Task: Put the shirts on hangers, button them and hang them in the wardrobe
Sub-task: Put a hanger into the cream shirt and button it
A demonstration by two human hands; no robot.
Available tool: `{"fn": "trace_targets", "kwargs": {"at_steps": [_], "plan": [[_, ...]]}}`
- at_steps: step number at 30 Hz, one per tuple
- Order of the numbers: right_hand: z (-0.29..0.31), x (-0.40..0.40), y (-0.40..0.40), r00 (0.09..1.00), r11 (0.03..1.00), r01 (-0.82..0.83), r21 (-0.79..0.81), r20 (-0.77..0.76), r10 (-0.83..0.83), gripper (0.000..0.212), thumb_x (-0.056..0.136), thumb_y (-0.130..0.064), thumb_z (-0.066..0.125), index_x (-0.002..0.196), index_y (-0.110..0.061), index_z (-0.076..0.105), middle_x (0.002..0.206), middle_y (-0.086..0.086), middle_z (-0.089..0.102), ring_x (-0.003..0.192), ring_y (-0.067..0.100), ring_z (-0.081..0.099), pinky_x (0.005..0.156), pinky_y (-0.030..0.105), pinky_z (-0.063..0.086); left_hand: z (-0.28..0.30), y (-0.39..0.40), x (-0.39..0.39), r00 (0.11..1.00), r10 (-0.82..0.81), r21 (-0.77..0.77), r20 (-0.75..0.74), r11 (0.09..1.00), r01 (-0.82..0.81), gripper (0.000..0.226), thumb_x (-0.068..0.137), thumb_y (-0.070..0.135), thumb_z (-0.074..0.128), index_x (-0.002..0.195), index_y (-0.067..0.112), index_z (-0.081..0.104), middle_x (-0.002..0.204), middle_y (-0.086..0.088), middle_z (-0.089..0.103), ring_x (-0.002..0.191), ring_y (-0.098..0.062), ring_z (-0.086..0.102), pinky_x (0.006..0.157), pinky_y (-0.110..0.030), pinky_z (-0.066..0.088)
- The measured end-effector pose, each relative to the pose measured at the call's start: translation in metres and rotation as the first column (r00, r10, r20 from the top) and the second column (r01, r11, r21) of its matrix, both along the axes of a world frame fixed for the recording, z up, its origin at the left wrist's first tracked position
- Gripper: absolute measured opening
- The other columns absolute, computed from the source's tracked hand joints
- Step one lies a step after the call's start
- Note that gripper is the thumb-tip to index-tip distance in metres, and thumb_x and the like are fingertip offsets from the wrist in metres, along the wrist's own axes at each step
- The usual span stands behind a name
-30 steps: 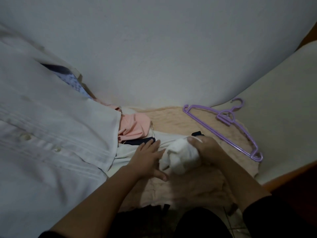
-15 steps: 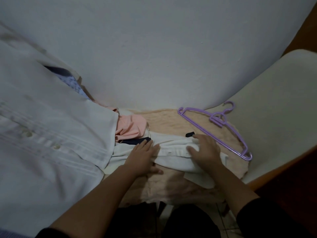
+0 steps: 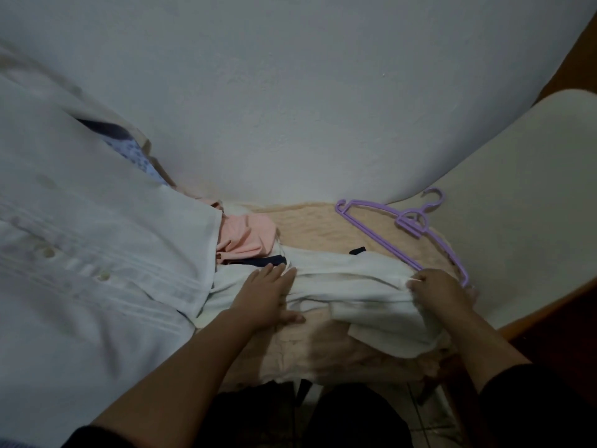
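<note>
Left hand: lies flat on the white shirt, fingers straight and spread narrow, thumb off the cloth on the beige cover; I judge it pins that end so the cloth cannot slide.
Right hand: fingers curled, pinching the shirt's other end; likely it draws the cloth taut to spread it out.
Shirt: stretched between the two sets of fingers, crumpled, one flap drooping below the right fingers toward the person; not yet on a hanger, buttons not visible.
Hanger: purple, lies flat on the cover just beyond the right fingers, one end near them, hook pointing away; seemingly laid within reach for the next step.
Hung shirt: white, pleated, buttoned, well to the left of the left fingers; what holds it up is out of view.
Pink cloth: bunched just beyond the left fingers, a dark strip at its near edge.
Count: two hands, one hanger lying loose, two white shirts, one pink piece; a blue patterned cloth peeks behind the hung shirt.
Wardrobe: not in view.
</note>
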State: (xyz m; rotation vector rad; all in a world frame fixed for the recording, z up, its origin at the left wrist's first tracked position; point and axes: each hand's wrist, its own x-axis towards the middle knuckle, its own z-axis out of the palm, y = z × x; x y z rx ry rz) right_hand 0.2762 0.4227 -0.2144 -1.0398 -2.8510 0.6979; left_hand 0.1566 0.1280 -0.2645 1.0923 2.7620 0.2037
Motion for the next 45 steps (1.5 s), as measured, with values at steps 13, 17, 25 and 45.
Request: {"fn": "trace_targets", "kwargs": {"at_steps": [13, 17, 25, 45], "plan": [[-0.043, -0.051, -0.116, 0.835, 0.749, -0.418, 0.514, -0.106, 0.539, 0.050, 0.068, -0.051, 0.047, 0.102, -0.023, 0.070, 0.096, -0.005, 0.069, 0.090, 0.017, 0.065, 0.089, 0.044, 0.038, -0.010, -0.036, -0.022, 0.990, 0.131, -0.032, -0.056, 0.991, -0.133, 0.081, 0.089, 0.051, 0.053, 0.153, 0.025, 0.010, 0.159, -0.002, 0.018, 0.145, -0.023, 0.019, 0.115, -0.038, 0.016], [-0.049, -0.056, -0.119, 0.836, 0.728, -0.426, 0.537, -0.073, 0.543, 0.035, 0.068, -0.046, 0.049, 0.083, -0.027, 0.074, 0.068, -0.005, 0.067, 0.063, 0.020, 0.063, 0.070, 0.033, 0.023, -0.003, -0.051, -0.035, 0.966, 0.256, 0.186, -0.035, 0.951, -0.246, 0.047, 0.100, 0.030, 0.040, 0.147, 0.031, 0.034, 0.135, -0.005, 0.056, 0.118, -0.026, 0.052, 0.094, -0.032, 0.039], [-0.038, -0.038, -0.097, 0.821, 0.841, -0.497, 0.213, -0.199, 0.535, 0.031, 0.068, -0.049, 0.051, 0.071, -0.030, 0.076, 0.074, -0.008, 0.068, 0.076, 0.016, 0.063, 0.071, 0.036, 0.039, 0.019, -0.035, -0.017, 0.983, 0.171, 0.386, -0.071, 0.913, -0.131, 0.070, 0.074, 0.063, 0.064, 0.132, 0.026, 0.053, 0.119, 0.001, 0.061, 0.110, -0.020, 0.054, 0.091, -0.032, 0.042], [-0.010, 0.033, -0.169, 0.650, 0.578, -0.653, -0.490, 0.028, 0.759, 0.010, 0.074, -0.009, 0.071, 0.081, -0.013, 0.077, 0.096, -0.011, 0.064, 0.084, -0.008, 0.058, 0.078, 0.008, 0.044, -0.021, -0.044, 0.117, 0.625, 0.417, 0.394, 0.660, 0.517, -0.760, 0.070, 0.094, 0.006, 0.048, 0.152, 0.029, 0.016, 0.137, -0.016, 0.052, 0.103, -0.029, 0.060, 0.064, -0.007, 0.039]]}}
